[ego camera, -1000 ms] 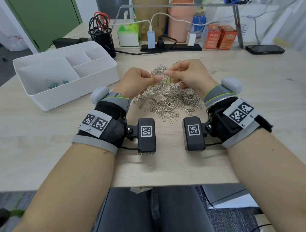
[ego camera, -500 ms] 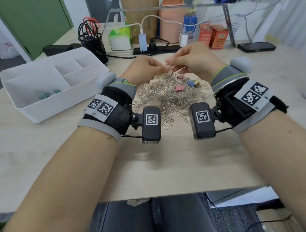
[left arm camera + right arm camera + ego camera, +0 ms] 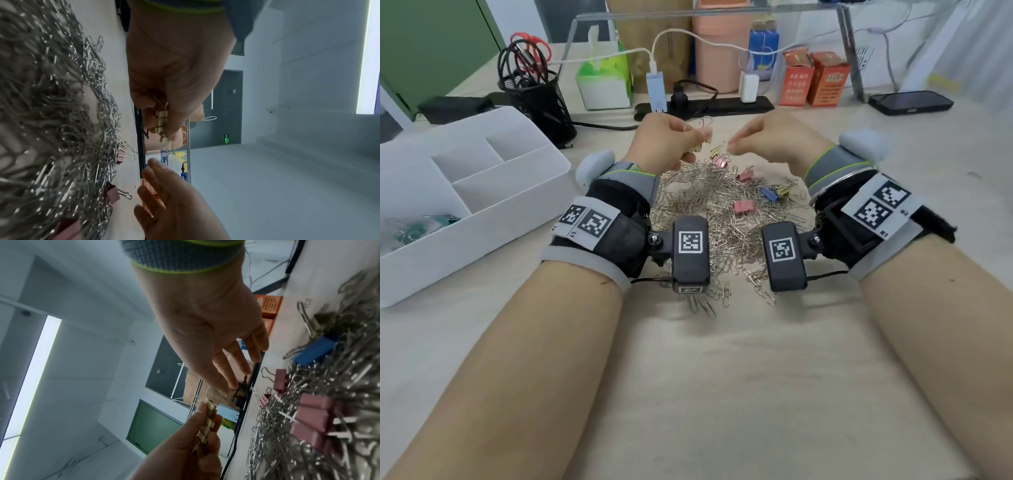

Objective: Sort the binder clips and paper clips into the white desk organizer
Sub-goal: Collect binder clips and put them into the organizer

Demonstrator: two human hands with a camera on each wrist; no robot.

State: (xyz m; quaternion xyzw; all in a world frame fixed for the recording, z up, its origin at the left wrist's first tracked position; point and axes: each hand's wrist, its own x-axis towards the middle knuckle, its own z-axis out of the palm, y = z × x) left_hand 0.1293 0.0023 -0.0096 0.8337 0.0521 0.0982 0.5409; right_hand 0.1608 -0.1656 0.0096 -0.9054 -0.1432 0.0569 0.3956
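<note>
A heap of silver paper clips (image 3: 722, 212) lies on the desk, with pink binder clips (image 3: 743, 206) and a blue binder clip (image 3: 768, 194) mixed in. My left hand (image 3: 698, 137) is raised over the heap's far edge and pinches a small stack of beige binder clips (image 3: 161, 125), their wire handles sticking up. My right hand (image 3: 732, 145) hovers just to the right, apart from the left, with relaxed fingers (image 3: 224, 386) holding nothing. The white desk organizer (image 3: 482, 192) stands at the left, with green binder clips (image 3: 414, 229) in its near compartment.
Behind the heap lies a black power strip (image 3: 705, 108) with plugs and cables. A black mesh pen cup (image 3: 534, 99) stands by the organizer's far corner. Orange boxes (image 3: 815, 82) and a phone (image 3: 911, 102) sit at the back right. Bare desk stretches toward me.
Both hands rose from the heap, pinching together. They have now parted: the right hand has let go and the left keeps the beige binder clips.
</note>
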